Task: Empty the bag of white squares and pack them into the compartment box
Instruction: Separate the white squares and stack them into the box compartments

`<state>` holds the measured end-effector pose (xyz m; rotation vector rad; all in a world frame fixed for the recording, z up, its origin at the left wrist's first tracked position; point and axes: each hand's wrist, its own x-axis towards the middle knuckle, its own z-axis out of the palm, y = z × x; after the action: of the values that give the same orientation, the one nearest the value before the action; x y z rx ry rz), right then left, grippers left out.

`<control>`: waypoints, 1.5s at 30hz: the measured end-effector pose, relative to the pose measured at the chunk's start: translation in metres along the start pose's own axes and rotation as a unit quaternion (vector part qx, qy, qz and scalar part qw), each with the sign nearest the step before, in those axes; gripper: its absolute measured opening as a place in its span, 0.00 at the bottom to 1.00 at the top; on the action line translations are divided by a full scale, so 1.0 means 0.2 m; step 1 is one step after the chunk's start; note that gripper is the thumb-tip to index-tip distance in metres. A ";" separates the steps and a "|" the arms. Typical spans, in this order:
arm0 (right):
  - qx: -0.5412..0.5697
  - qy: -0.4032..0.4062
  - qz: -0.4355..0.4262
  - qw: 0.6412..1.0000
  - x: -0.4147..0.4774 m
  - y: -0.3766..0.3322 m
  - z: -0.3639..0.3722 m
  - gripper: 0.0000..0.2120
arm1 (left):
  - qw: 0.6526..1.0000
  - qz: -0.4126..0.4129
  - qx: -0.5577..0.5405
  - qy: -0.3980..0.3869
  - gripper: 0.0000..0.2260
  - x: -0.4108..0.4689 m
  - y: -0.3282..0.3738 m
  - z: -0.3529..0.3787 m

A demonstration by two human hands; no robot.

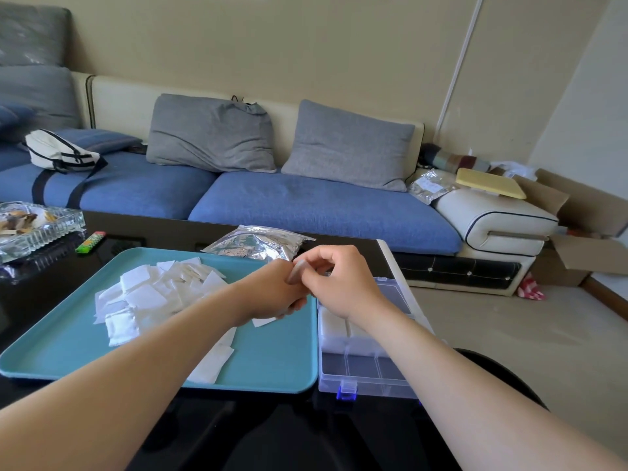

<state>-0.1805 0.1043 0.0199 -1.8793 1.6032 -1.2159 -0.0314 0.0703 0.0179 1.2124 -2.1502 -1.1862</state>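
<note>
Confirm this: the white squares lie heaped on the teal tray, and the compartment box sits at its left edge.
No. The head view shows the compartment box at the right edge of the teal tray; the white squares are heaped on it.

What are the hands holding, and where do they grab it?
Cannot tell: left hand and right hand meet with curled fingers, hiding anything between them.

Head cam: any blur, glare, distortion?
Head view: soft daylight, no hard shadows; wide-angle lens bows the white wall pipe; the crinkled silver foil bag glints; left hand and right hand look slightly smeared where they meet.
</note>
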 end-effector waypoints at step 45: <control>-0.465 -0.106 0.101 0.873 -0.16 0.33 -0.39 0.03 | 0.917 0.194 0.349 0.017 0.14 0.04 0.00 0.36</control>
<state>-0.2815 0.1350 0.0004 -2.1351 2.4074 -0.0716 -0.0851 0.0978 -0.0226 0.9458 -2.7183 -0.2174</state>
